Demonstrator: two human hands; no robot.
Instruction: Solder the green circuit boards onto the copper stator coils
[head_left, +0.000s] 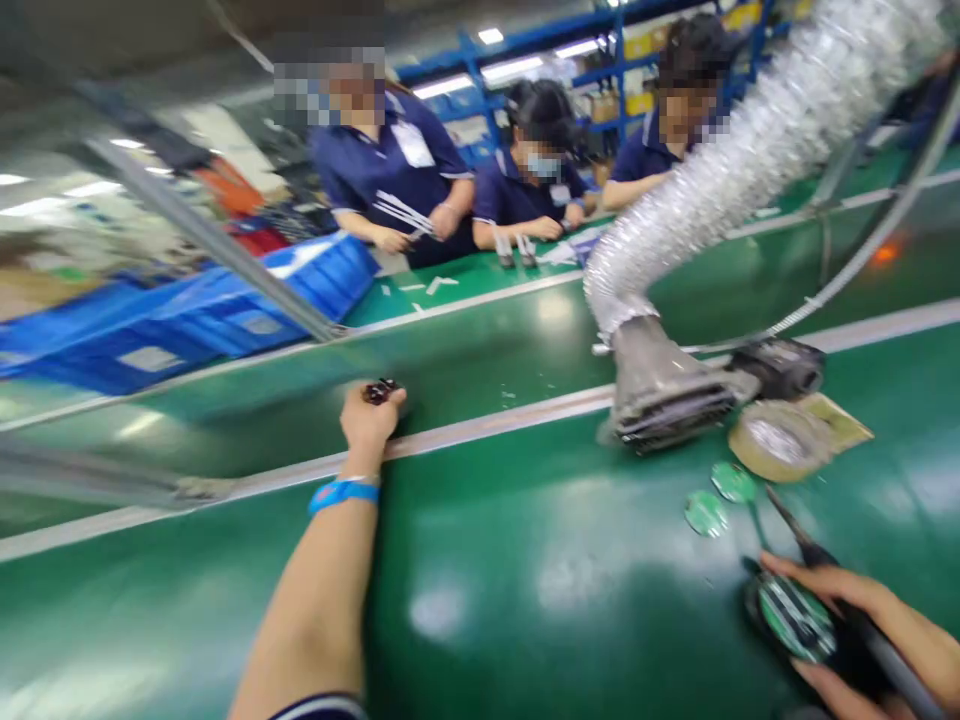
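Observation:
My left hand [367, 425], a blue band on its wrist, reaches out over the middle strip beyond the metal rail. Its fingers are closed around a small dark, shiny part [382, 391], whose kind I cannot make out. At the lower right, my right hand [877, 610] grips a round black housing with a green circuit board [796, 617] in it. A soldering iron [814, 550] lies across the same hand, its tip pointing up and left. Two loose round green circuit boards [720, 500] lie on the green bench just beyond.
A fume extraction nozzle [667, 390] hangs from a silver hose [697, 190] over the rail [517, 420]. A tape roll [780, 440] sits beside it. Blue bins [172, 320] stand at the far left. Across the line, several co-workers [401, 180] handle small parts.

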